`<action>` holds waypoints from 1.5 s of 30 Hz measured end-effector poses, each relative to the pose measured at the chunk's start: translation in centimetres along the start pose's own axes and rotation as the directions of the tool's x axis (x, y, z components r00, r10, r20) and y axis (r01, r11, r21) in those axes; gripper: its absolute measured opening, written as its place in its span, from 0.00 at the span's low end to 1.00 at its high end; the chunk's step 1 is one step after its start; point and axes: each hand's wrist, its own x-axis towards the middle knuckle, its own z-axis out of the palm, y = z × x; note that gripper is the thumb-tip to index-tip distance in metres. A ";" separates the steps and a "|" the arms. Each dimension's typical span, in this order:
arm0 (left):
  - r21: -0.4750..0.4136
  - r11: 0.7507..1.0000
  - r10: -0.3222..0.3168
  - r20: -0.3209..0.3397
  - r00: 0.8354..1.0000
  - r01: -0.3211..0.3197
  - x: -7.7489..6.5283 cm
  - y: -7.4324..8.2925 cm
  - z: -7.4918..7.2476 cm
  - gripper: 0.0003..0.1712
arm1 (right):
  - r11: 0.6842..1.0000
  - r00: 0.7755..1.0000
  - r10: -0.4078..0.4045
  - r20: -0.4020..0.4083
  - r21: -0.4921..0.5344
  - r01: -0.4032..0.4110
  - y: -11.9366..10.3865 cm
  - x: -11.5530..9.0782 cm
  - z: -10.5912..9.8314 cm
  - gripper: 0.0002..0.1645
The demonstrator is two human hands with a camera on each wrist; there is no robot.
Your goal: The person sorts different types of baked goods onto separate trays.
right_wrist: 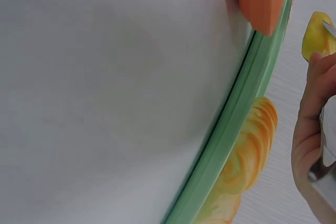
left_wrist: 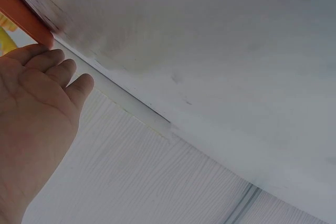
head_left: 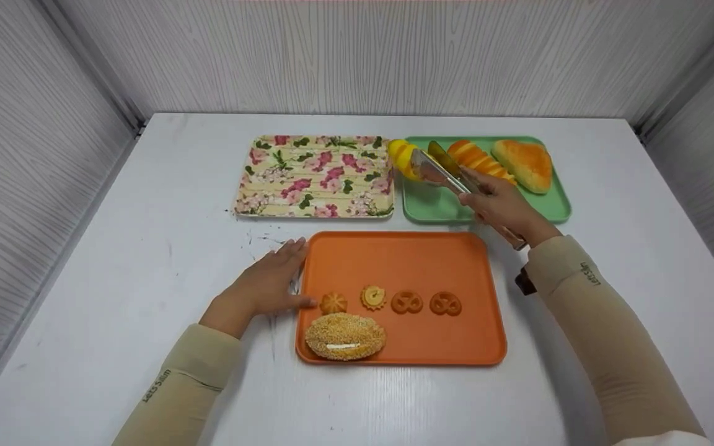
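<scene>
My right hand (head_left: 509, 207) grips metal tongs (head_left: 453, 178), whose tips are on both sides of a yellow bread roll (head_left: 399, 156). The roll is over the left end of the green tray (head_left: 434, 207), beside the flowered tray (head_left: 344, 167). In the right wrist view the roll (right_wrist: 314, 35) shows above the fingers, away from the tray rim. My left hand (head_left: 267, 282) is at the left edge of the orange tray (head_left: 431, 266), fingers extended and thumb at the rim. The left wrist view shows its fingertips by the tray's corner (left_wrist: 31, 22).
On the green tray sit a striped bread loaf (head_left: 478, 160) and a triangular bread (head_left: 524, 164). The orange tray bears a seeded bun (head_left: 346, 337), a flower-shaped cookie (head_left: 333, 303), a scalloped cookie (head_left: 373, 297) and two pretzel-shaped cookies (head_left: 406, 302). Wood-grain panels (head_left: 332, 59) surround the table.
</scene>
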 end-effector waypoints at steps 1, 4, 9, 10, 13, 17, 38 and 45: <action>-0.001 1.000 0.000 0.001 1.000 0.000 0.0 0.0 0.0 0.60 | 1.000 1.000 0.009 -0.008 0.003 -0.009 0.1 0.1 0.0 0.39; -0.003 1.000 -0.001 0.003 1.000 0.001 0.0 0.0 0.0 0.60 | 0.999 0.999 0.037 -0.032 -0.020 -0.038 0.3 0.2 -0.2 0.39; -0.006 1.000 -0.015 0.010 1.000 0.015 0.0 -0.1 0.0 0.61 | 0.992 0.995 0.083 -0.054 -0.093 -0.088 0.7 0.5 -0.4 0.39; -0.006 1.000 -0.017 0.012 1.000 0.017 0.0 -0.1 0.1 0.60 | 0.991 0.995 0.088 -0.056 -0.095 -0.093 0.8 0.5 -0.4 0.39; 0.000 1.000 -0.018 0.016 1.000 0.018 0.0 -0.2 0.1 0.60 | 0.990 0.993 0.098 -0.060 -0.100 -0.104 0.9 0.6 -0.5 0.40; 0.009 1.000 -0.017 0.020 1.000 0.017 0.1 -0.3 0.2 0.60 | 0.987 0.991 0.117 -0.064 -0.100 -0.123 0.9 0.8 -0.5 0.41; 0.009 1.000 -0.012 0.014 1.000 0.012 0.1 -0.2 0.2 0.60 | 0.983 0.986 0.153 -0.073 -0.092 -0.159 1.1 1.2 -0.4 0.51; 0.017 1.000 0.003 0.003 1.000 -0.003 0.1 -0.2 0.2 0.61 | 0.991 0.987 0.122 -0.101 -0.043 -0.127 0.8 0.9 -0.8 0.51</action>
